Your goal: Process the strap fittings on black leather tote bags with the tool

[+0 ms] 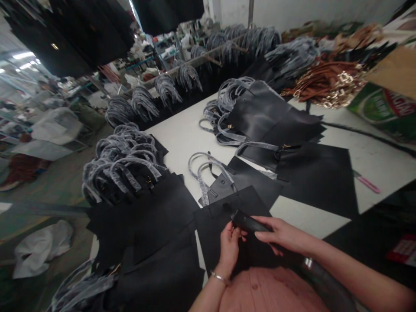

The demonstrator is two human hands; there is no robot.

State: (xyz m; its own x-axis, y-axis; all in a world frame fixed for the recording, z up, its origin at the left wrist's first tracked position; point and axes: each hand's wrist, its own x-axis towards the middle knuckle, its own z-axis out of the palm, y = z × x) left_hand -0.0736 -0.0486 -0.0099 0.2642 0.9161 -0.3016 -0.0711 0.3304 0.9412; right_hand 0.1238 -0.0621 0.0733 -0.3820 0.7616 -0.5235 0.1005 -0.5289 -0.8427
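A small dark strip or flap (250,222) is held up above a black bag panel (214,221) near the table's front edge. My right hand (276,234) grips its right part, thumb and fingers closed round it. At its left end, my left hand (231,242) pinches it, with the fingertips curled under. Wrapped handles (208,173) arch up just behind the panel, beside other black panels. What lies beneath my fingers is partly hidden.
Stacked black bags with wrapped handles (123,160) fill the left. More black pieces (263,112) lie behind, with brown straps and gold clasps (331,82) at the back right. A pink-handled tool (367,183) and a green box (383,108) are on the right.
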